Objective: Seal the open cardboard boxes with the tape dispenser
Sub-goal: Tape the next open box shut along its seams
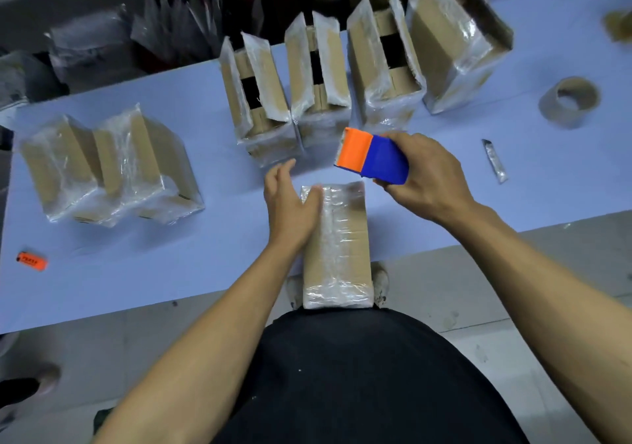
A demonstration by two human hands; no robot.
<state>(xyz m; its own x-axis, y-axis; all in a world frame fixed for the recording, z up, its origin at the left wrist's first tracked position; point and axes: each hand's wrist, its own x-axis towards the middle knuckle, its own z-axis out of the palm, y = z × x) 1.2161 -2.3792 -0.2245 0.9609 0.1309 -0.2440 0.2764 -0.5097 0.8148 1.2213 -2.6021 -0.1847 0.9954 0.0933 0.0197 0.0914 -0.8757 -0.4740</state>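
Far left on the worktop (143,265): small orange tag (31,261), then two open boxes (109,166). Centre: left hand (290,204), fingers straight, rests flat on the closed box (337,248) at the near edge. Behind, a row of open boxes (342,77). Right hand (431,178) grips the blue-orange tape dispenser (372,158) above that box. Tape roll (569,101) far right.

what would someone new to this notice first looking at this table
The bright orange and blue plastic tape dispenser stands out first, held in the right hand above the centre of the pale blue table. Just below it, the left hand rests flat on a closed brown cardboard box wrapped in clear tape at the near edge. Behind, a row of open-flapped cardboard boxes waits.
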